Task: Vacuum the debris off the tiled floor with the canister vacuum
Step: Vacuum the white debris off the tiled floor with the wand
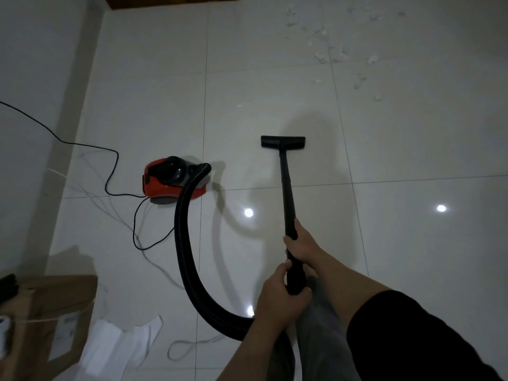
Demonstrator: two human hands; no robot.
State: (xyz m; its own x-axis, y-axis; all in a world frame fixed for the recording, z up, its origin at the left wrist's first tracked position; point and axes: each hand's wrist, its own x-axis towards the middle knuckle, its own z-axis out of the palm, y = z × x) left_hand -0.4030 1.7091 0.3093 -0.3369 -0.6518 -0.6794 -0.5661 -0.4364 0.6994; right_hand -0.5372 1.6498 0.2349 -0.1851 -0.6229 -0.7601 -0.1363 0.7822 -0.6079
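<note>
Two hands, left hand (pixel 280 295) and right hand (pixel 298 243), fingers wrapped round the black vacuum wand (pixel 287 188), should push its flat black floor nozzle (pixel 283 142) steadily toward the scattered white debris (pixel 330 50) far ahead on the glossy tiled floor (pixel 398 160).

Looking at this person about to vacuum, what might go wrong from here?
The debris lies well beyond the floor nozzle, so reaching it may drag the red canister by its hose.

The black power cord loops loosely on the tiles beside the canister and might snag or pull tight.

The white paper and thin white cord near the person's feet might get stepped on or sucked in.

Both the left hand and right hand grip the wand.
</note>
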